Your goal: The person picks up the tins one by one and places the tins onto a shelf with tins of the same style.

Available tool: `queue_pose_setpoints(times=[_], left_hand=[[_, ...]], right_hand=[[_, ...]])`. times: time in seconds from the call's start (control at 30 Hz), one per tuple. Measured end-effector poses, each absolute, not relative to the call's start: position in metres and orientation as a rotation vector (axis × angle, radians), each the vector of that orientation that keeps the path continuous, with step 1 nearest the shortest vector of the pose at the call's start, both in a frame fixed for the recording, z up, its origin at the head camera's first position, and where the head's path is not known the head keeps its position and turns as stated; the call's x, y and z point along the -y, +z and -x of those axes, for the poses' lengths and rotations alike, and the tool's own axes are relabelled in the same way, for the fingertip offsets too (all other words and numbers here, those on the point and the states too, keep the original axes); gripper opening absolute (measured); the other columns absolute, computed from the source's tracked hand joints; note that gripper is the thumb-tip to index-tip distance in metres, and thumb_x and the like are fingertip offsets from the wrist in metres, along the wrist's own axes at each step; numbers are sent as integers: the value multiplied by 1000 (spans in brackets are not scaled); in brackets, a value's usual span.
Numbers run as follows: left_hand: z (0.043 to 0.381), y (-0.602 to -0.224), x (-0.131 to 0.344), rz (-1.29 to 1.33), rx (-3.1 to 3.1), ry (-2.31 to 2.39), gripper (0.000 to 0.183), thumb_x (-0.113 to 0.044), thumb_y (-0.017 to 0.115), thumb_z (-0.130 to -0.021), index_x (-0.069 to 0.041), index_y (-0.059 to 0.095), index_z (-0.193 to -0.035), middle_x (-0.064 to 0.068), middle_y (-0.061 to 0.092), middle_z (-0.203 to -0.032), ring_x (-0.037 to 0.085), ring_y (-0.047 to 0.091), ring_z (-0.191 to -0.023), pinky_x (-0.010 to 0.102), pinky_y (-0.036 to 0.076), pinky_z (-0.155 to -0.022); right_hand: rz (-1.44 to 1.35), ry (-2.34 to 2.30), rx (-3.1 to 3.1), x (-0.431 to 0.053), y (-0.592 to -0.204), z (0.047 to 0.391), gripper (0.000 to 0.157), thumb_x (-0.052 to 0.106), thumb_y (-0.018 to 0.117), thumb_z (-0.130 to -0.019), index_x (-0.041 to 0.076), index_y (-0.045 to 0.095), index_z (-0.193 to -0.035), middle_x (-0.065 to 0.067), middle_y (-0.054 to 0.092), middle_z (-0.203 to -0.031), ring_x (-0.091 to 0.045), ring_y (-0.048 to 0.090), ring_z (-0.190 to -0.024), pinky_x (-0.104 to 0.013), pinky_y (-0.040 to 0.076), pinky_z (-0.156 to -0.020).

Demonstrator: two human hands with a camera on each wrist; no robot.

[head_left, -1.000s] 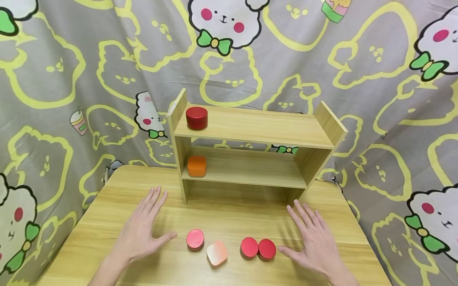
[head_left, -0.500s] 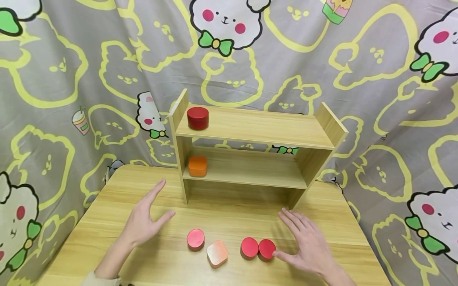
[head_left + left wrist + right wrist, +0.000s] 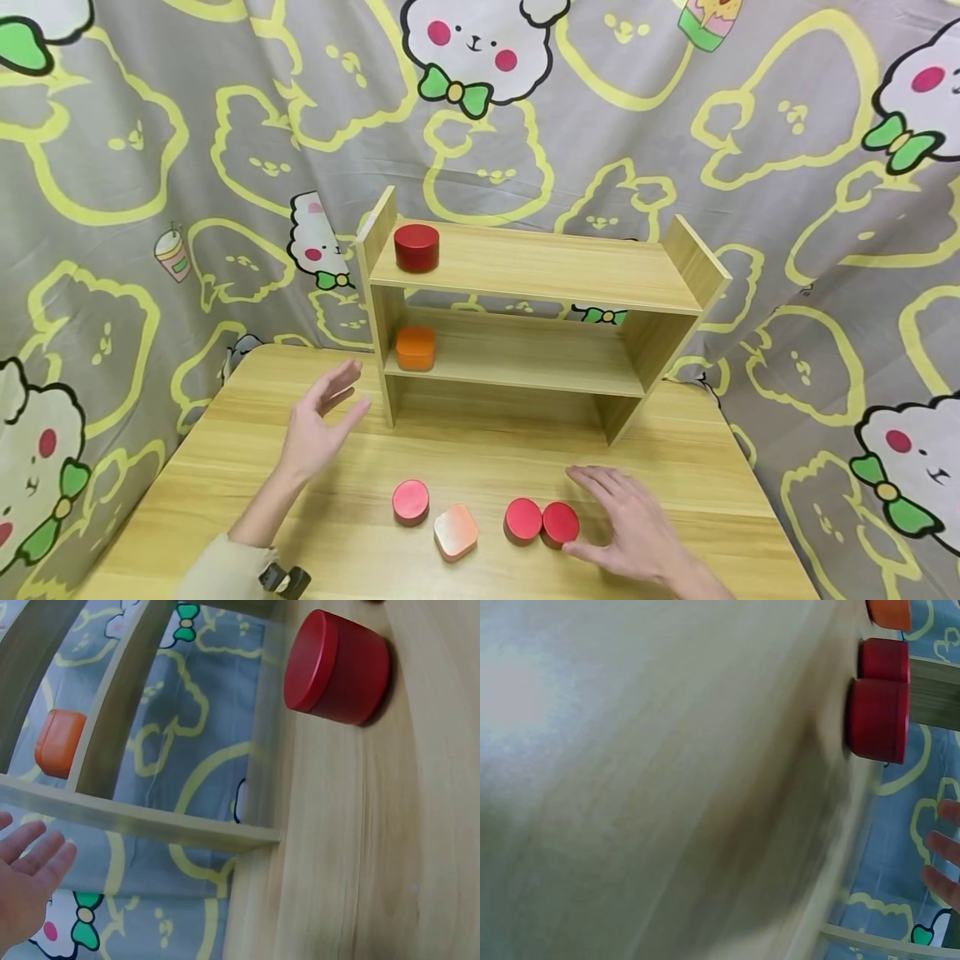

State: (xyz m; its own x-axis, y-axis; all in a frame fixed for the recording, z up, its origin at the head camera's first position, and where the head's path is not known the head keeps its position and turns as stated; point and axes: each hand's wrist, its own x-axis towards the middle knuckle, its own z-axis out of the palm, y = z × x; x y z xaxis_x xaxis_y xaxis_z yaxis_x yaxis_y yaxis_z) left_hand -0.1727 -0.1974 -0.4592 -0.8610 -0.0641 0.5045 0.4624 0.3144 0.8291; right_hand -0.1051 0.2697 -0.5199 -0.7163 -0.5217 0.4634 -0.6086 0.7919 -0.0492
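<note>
My left hand is raised over the table, left of the shelf, fingers loosely bent and holding nothing. My right hand hovers at the right, its thumb close to the right-hand red round tin. Another red round tin stands against that one. Further left are a pale orange square tin and a pinkish-red round tin. In the left wrist view, a red round tin stands on the table and my fingers show at the lower left.
A two-tier wooden shelf stands at the back of the wooden table. On its top board sits a dark red round tin; an orange square tin rests on the middle board. A patterned curtain hangs behind and at both sides.
My left hand has lifted and turned, its fingers bending toward the shelf's left side. My right hand has shifted left and toward me, nearer the right-hand red tin. The tins have stayed put.
</note>
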Motion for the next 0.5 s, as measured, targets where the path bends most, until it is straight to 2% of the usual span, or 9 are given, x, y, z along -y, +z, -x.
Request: queue_pose_setpoints(times=[0.13,0.2,0.23,0.37,0.5], left_hand=[[183,-459,192,306,2081,-1652,54,3,76,-93,3,59,-144,-5,71,-135,-7,65,-121,14,56,-104],[187,-459,190,282,2058,-1686,53,3,76,-92,4,60,-143,-7,72,-133,-6,67,-119,13,56,-102],[189,-459,189,272,2048,-1704,52,3,76,-93,5,60,-142,-3,73,-134,-6,67,-118,12,57,-101],[197,-459,187,236,2031,-1743,52,4,76,-92,7,60,-141,27,68,-137,-3,70,-116,17,59,-100],[204,-459,184,209,2020,-1788,51,5,76,-92,6,60,-141,32,65,-138,0,71,-115,24,61,-101]], right_hand=[[-878,278,2557,-270,-526,106,93,73,87,-67,20,66,-141,5,72,-134,-18,68,-120,-48,63,-95],[-889,278,2562,-270,-528,107,92,71,88,-67,20,66,-140,6,73,-132,-17,69,-118,-48,63,-95],[-895,276,2566,-270,-529,107,92,71,88,-67,20,67,-140,6,73,-131,-16,69,-118,-47,63,-94],[-910,259,2588,-270,-532,106,90,71,88,-67,21,67,-139,9,73,-128,-13,68,-115,-44,64,-93],[-918,257,2599,-269,-535,106,87,71,88,-68,23,68,-138,11,73,-126,-11,68,-113,-42,64,-92]])
